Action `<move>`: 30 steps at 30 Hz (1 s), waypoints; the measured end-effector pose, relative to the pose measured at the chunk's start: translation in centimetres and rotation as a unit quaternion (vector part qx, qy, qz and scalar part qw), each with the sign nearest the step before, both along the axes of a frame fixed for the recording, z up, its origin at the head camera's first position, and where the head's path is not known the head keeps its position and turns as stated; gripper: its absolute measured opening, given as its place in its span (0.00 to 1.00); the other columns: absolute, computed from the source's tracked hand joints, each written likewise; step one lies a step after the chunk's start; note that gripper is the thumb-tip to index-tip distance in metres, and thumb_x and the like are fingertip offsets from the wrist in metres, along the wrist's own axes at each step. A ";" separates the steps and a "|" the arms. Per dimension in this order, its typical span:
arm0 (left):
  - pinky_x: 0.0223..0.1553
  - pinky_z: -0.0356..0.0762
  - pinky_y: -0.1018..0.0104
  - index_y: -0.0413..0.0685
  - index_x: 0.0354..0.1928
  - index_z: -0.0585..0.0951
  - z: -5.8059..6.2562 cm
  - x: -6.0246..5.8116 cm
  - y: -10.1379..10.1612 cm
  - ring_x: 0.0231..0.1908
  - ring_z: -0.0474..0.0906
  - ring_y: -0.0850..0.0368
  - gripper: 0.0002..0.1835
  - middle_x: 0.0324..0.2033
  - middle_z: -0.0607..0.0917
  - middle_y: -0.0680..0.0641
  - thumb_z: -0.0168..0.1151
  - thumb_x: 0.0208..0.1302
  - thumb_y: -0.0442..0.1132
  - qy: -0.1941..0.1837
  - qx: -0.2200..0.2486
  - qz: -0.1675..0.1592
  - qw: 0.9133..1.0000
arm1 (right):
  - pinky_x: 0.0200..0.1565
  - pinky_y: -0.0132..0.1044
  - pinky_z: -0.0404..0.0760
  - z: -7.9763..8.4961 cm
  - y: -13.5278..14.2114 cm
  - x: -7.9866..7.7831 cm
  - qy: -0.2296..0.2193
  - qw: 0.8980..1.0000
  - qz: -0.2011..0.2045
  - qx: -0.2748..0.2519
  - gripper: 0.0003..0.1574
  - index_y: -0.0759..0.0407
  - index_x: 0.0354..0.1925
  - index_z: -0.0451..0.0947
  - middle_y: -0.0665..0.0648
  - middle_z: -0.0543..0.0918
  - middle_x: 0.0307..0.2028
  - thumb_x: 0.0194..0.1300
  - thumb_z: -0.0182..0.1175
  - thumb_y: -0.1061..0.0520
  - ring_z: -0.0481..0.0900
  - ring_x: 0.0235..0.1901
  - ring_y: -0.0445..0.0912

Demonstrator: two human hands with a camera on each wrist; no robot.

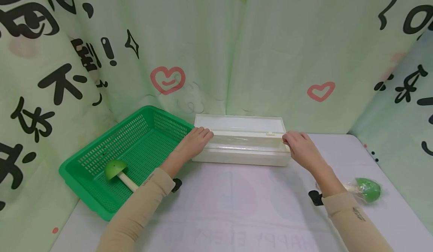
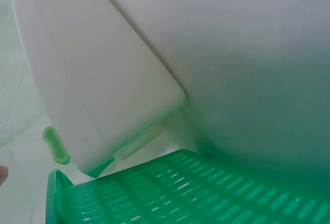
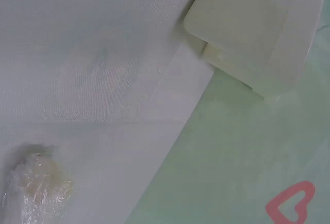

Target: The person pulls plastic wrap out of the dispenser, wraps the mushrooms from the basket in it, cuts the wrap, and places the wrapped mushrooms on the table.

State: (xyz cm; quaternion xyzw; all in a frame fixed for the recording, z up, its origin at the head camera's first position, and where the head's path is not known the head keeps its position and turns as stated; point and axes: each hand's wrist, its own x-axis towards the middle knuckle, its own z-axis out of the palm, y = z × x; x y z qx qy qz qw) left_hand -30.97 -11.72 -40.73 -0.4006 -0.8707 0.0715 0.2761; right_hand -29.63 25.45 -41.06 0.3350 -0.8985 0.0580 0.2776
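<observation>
A long white cling film dispenser (image 1: 241, 158) stands at the back of the table, with its white panel (image 1: 240, 123) at the rear. Clear cling film (image 1: 248, 143) shines between the hands along its top. The left hand (image 1: 194, 141) pinches at the left end, fingers curled; in the left wrist view only a fingertip (image 2: 3, 174) shows, beside the dispenser's end (image 2: 103, 74). At the right end, the right hand (image 1: 301, 147) pinches with bent fingers. No part of that hand appears in the right wrist view, where the dispenser's other end (image 3: 242, 23) shows.
A green perforated basket (image 1: 76, 162) sits left of the dispenser, holding a mushroom-shaped thing (image 1: 115, 168) with a green cap and cream stem. Beyond the right forearm lies a similar green-capped thing (image 1: 369, 190) wrapped in clear film. A printed curtain (image 1: 264, 56) hangs behind the table.
</observation>
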 end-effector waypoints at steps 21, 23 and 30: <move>0.42 0.70 0.68 0.41 0.39 0.72 -0.2 2.3 -0.6 0.36 0.70 0.54 0.10 0.34 0.76 0.48 0.60 0.56 0.27 0.071 0.009 -0.068 0.995 | 0.38 0.48 0.68 0.1 0.4 2.7 0.060 0.998 0.037 0.008 0.32 0.64 0.32 0.68 0.57 0.72 0.27 0.73 0.24 0.46 0.71 0.31 0.53; 0.43 0.71 0.67 0.41 0.39 0.72 -0.2 2.6 -0.6 0.36 0.71 0.54 0.08 0.34 0.76 0.48 0.58 0.58 0.27 0.091 0.006 -0.073 0.993 | 0.38 0.48 0.69 0.1 0.4 3.0 0.069 0.997 0.039 0.008 0.32 0.65 0.32 0.69 0.58 0.72 0.27 0.73 0.24 0.47 0.71 0.31 0.53; 0.42 0.71 0.67 0.40 0.38 0.73 -0.3 3.2 -0.7 0.34 0.70 0.54 0.14 0.32 0.75 0.47 0.33 0.69 0.27 0.125 0.028 -0.090 0.988 | 0.39 0.51 0.69 0.0 0.2 3.6 0.117 0.992 0.051 -0.004 0.29 0.65 0.32 0.70 0.58 0.73 0.27 0.75 0.25 0.53 0.71 0.29 0.54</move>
